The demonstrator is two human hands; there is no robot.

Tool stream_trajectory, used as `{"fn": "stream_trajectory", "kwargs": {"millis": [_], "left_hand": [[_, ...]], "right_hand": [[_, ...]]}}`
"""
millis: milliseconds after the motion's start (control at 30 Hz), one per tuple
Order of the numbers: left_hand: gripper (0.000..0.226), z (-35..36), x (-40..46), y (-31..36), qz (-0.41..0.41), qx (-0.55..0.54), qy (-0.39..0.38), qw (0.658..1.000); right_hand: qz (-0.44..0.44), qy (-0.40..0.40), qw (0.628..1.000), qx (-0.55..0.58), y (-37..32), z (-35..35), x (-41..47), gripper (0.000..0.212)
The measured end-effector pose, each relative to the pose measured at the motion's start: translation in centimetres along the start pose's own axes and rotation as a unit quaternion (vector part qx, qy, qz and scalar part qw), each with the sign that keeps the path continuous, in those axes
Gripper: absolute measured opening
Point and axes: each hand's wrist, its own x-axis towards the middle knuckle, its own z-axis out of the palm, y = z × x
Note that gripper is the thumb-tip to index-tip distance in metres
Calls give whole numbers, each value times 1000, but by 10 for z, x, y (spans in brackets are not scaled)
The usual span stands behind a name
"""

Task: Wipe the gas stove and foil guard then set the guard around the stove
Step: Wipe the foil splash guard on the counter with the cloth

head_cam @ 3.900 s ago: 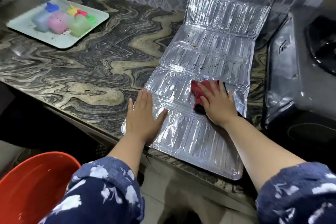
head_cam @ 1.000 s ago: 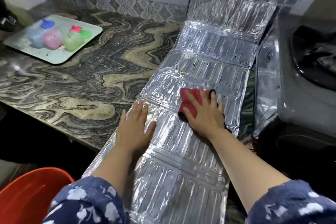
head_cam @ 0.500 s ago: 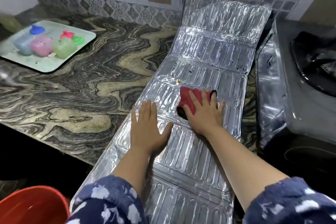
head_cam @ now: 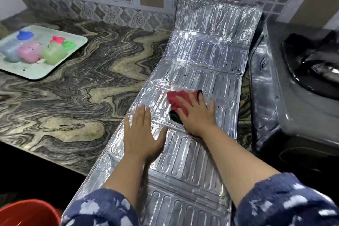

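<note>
The silver foil guard [head_cam: 201, 71] lies unfolded across the marble counter, its far panel leaning against the tiled wall and its near end hanging over the counter edge toward me. My left hand [head_cam: 142, 134] presses flat on the guard, fingers spread. My right hand [head_cam: 197, 115] presses a red cloth [head_cam: 177, 100] with a black edge onto a middle panel. Small dark specks dot the panels beyond the cloth. The gas stove [head_cam: 297, 97], grey with a black burner top, stands just right of the guard.
A pale tray [head_cam: 73, 49] with several coloured plastic containers sits at the far left of the marble counter [head_cam: 82, 97]. A red bucket [head_cam: 27, 213] is below the counter's front edge at bottom left. The tiled wall runs behind.
The guard has slid toward me and now overhangs the counter edge. My right hand with the cloth has shifted slightly along the middle panel; my left hand stays pressed flat.
</note>
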Motion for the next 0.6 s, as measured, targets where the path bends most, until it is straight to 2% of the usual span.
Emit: {"fn": "stream_trajectory", "kwargs": {"millis": [133,367,467,600], "left_hand": [[92,-4,-10,-8,1,0,-9,1000],[99,-18,-33,-40,-9,6,-45,999],[94,-33,-20,-31,-52,5,-54,997],[86,-33,11,1,-11,17,-38,999]], "right_hand": [[30,-8,1000,5,23,-4,-18,54],[5,11,1000,10,-15,10,-45,54],[1,22,1000,16,-16,10,-49,52],[-19,37,998,54,-12,5,-48,49]]}}
